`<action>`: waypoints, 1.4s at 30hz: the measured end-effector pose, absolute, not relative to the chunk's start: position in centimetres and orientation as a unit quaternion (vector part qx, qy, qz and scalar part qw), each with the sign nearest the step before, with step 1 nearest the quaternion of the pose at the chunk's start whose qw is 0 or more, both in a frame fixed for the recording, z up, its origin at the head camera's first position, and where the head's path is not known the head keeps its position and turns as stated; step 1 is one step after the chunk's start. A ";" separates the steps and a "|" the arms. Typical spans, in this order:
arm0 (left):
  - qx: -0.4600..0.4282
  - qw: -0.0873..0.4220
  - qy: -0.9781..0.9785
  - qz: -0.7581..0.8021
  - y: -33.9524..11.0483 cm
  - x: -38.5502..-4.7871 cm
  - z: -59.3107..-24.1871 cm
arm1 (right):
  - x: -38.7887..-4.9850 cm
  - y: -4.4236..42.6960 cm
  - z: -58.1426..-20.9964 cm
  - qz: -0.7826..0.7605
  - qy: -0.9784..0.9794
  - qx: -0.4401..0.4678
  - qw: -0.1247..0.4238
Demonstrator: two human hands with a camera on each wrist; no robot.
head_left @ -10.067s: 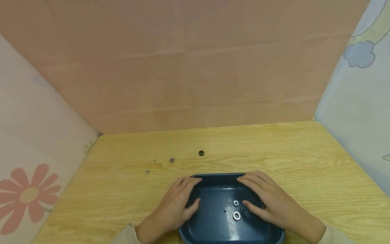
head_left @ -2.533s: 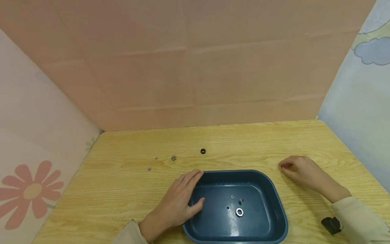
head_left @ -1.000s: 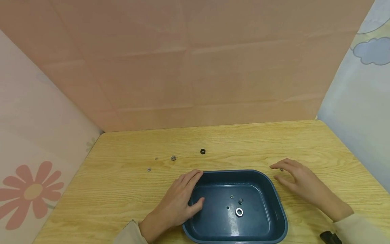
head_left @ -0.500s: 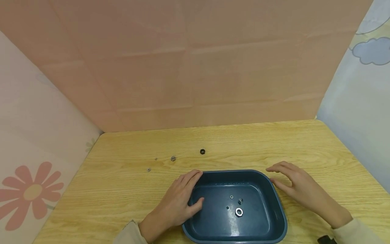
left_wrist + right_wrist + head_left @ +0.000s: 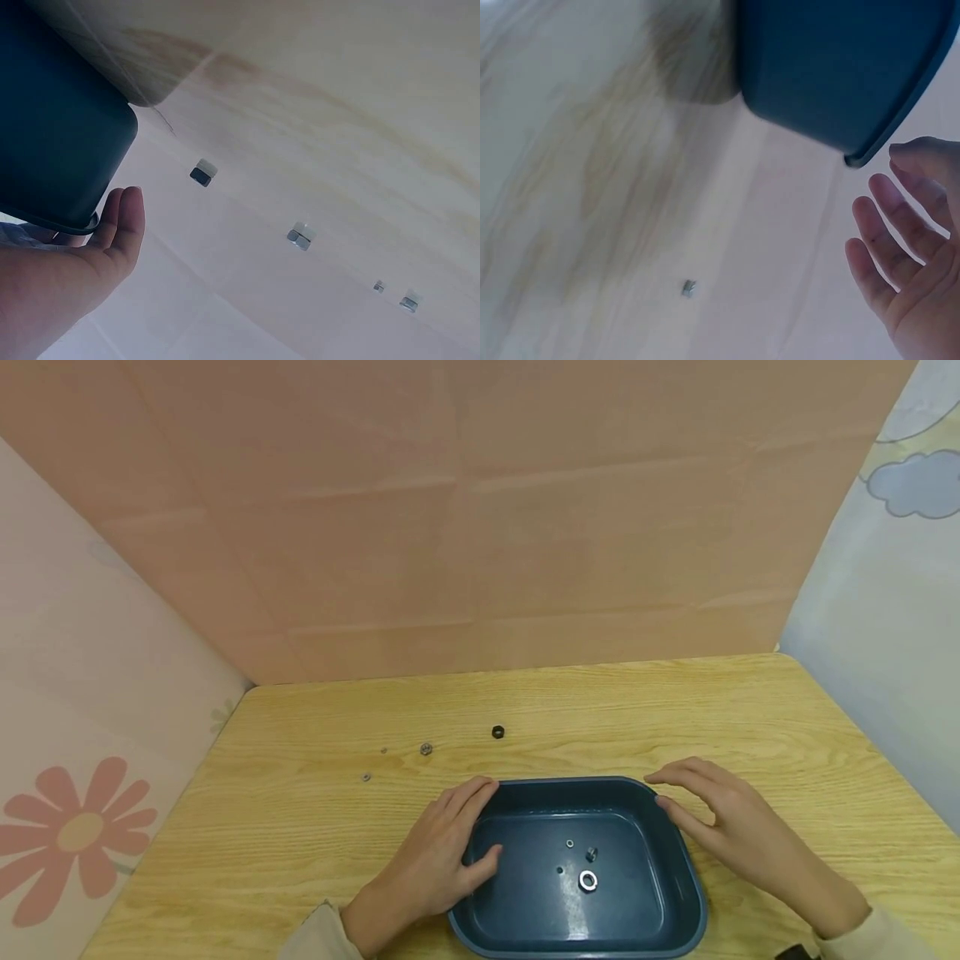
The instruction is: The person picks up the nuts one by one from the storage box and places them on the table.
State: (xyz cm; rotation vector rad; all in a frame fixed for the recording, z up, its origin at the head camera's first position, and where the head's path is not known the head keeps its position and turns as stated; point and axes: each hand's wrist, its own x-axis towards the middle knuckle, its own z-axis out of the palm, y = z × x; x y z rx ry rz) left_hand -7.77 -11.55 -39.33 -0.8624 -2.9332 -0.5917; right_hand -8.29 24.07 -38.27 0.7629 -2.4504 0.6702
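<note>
In the head view my left hand rests over the left rim of a dark blue plastic tray, its fingers fairly straight. My right hand hovers by the tray's far right corner, fingers loosely bent and holding nothing. Inside the tray lie a large shiny nut, a smaller metal nut, a tiny pale nut and a tiny dark one. A small metal nut on the table shows in the right wrist view; the right hand hides it from the head camera.
Left of centre, beyond the tray, a black nut, a silver nut and two tiny nuts lie on the wood-grain table. Behind stands a brown paper backdrop, with patterned panels at both sides.
One nut has gone from the tray since the oldest frame. My right hand pinched something small at the right, let go of a nut there, then moved left toward the tray's corner.
</note>
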 end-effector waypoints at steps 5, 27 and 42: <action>-0.279 0.018 -0.940 -0.194 -11.5 -7.7 -39.3 | -7.9 23.1 -37.8 0.254 -0.879 0.310 0.258; -0.284 0.023 -0.938 -0.198 -11.4 -7.8 -39.3 | -7.6 19.7 -38.3 0.212 -0.907 0.346 0.113; -0.285 0.020 -0.938 -0.194 -11.4 -7.7 -39.3 | -7.5 18.8 -39.5 0.180 -0.913 0.343 0.127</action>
